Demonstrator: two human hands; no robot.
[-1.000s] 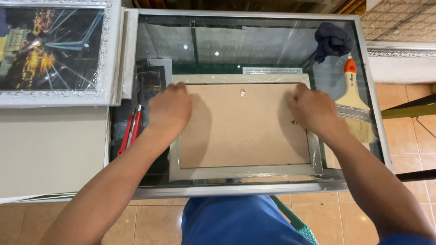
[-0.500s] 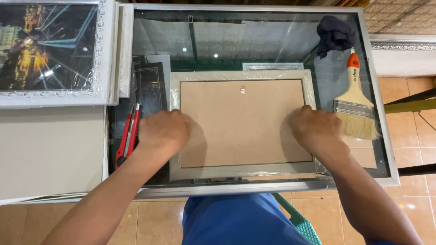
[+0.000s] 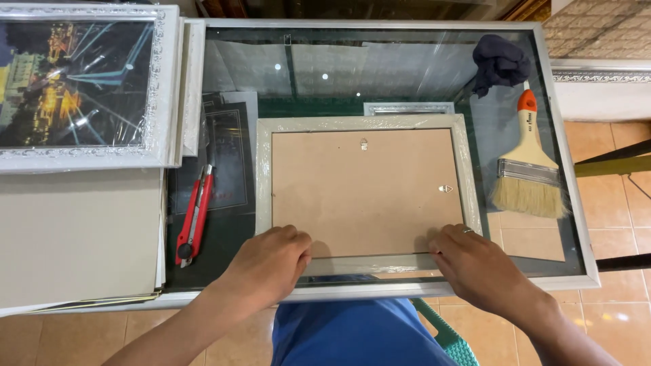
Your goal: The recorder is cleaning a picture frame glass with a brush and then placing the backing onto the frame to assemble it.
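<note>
On the glass worktop (image 3: 305, 74), both hands, left (image 3: 268, 261) and right (image 3: 475, 268), are pressing flat, grips open, on the face-down silver picture frame's (image 3: 366, 190) 6 o'clock edge; brown backing's seated, red utility knife (image 3: 195, 215) lying unused at 9 o'clock.

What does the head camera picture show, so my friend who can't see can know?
Two bare hands, the left hand and right hand, press on the near edge of a picture frame lying face down on a glass table. A red utility knife lies to its left, a paintbrush and dark cloth to its right.
</note>
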